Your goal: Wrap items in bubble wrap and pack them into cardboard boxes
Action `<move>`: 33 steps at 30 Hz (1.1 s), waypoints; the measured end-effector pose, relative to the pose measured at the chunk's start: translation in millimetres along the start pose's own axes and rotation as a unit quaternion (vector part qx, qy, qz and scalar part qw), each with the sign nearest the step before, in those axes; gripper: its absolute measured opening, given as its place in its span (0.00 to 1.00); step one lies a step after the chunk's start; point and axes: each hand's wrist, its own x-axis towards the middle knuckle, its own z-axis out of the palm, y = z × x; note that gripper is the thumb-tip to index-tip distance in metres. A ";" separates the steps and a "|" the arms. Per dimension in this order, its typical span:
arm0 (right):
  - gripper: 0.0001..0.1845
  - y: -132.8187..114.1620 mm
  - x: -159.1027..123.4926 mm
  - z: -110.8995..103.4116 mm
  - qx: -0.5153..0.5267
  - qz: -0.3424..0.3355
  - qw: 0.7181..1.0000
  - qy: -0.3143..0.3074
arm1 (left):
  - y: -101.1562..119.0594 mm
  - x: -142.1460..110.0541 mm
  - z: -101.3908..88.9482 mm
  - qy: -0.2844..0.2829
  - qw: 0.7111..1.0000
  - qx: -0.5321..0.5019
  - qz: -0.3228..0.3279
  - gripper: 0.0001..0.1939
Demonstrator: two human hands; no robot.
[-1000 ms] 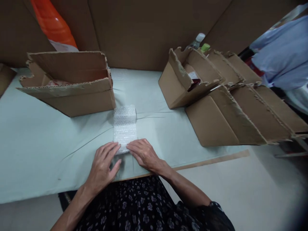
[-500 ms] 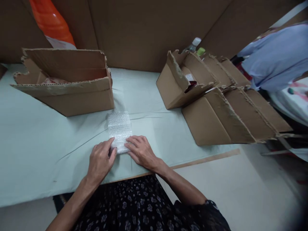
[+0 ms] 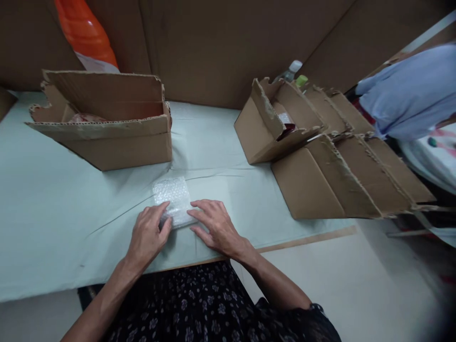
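Observation:
A small rectangular packet of clear bubble wrap lies flat on the table cloth in front of me, slightly skewed. My left hand grips its near left edge, the thumb at the near corner and the index finger over the wrap. At the right edge is my right hand, open with fingers spread; the fingertips are at or just beside the wrap. Whether anything is inside the wrap I cannot tell.
A torn-edged cardboard box stands behind the packet to the left, an orange bottle behind it. Divided cardboard boxes stand at right, with a capped clear bottle behind. A person's blue sleeve shows at far right.
The bubble wrap packet has turned a little, its far end swinging left and nearer to me. My right hand's fingers have spread and drawn back from its top.

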 end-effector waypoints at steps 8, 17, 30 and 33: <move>0.14 2.3 30.6 4.4 -0.010 -0.005 0.993 -0.115 | 6.6 -16.1 -15.9 0.009 0.998 -0.033 0.049 0.19; 0.25 4.8 38.7 6.8 -0.064 0.076 0.992 -0.081 | -4.5 -5.6 -8.4 0.016 0.999 0.027 -0.021 0.18; 0.21 10.1 29.0 13.7 0.121 0.036 0.984 -0.125 | -5.0 -13.7 -11.9 -0.056 0.981 -0.154 -0.108 0.27; 0.28 11.0 28.4 6.6 0.101 0.072 0.984 -0.129 | -2.0 -10.0 -12.1 -0.063 0.983 -0.160 -0.067 0.21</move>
